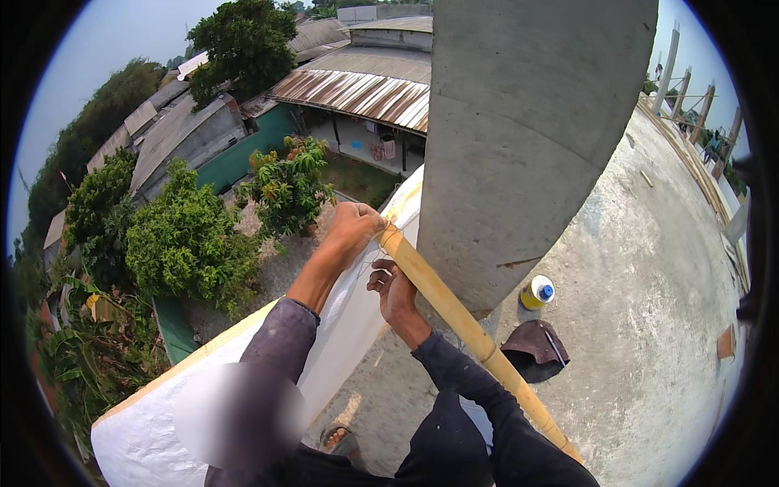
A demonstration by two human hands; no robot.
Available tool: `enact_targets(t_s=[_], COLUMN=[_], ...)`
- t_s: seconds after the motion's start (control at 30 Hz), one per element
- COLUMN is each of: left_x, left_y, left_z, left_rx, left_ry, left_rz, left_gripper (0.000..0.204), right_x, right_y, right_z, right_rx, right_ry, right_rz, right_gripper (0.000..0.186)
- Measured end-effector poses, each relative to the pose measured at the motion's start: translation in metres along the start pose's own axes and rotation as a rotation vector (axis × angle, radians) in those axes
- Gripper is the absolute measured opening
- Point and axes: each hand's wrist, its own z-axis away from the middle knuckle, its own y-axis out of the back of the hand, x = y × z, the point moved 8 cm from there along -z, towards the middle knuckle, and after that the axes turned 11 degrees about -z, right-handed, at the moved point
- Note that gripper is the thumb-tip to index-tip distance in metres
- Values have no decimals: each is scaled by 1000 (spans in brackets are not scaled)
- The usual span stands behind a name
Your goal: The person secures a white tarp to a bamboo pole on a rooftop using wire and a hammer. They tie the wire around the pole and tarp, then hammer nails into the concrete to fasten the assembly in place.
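At the upper end of a yellow bamboo pole (454,312), my left hand (350,230) has its fingers pinched on thin wire (388,229) wrapped around the pole. Just below, my right hand (396,296) is beside the pole, its fingers loosely bent and apart near the loose wire, with nothing clearly held. A long white sheet (333,341) with yellowish edges runs behind both hands and along the left. A grey concrete column (527,122) rises directly beyond the pole's end.
A yellow jug with blue cap (536,293) and a dark crumpled bag (527,353) lie on the concrete floor (649,325). Long poles (694,162) and posts line the right edge. Beyond the left edge, below, are trees (187,252), a green wall and roofs (357,81).
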Motion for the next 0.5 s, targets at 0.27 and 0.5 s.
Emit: enact_targets(t_s=[0.27,0.5], left_x=[3,4], left_y=[0,-4], left_z=[6,9], left_rx=[-2,-26], left_ry=[27,39], left_rz=[-12,-18], left_gripper=[10,12], right_x=[1,-17], right_y=[11,-6], right_z=[-38,-30], right_rx=[-362,-472], right_ry=[-219,-235], right_rz=[-331,-314], right_gripper=[28,31])
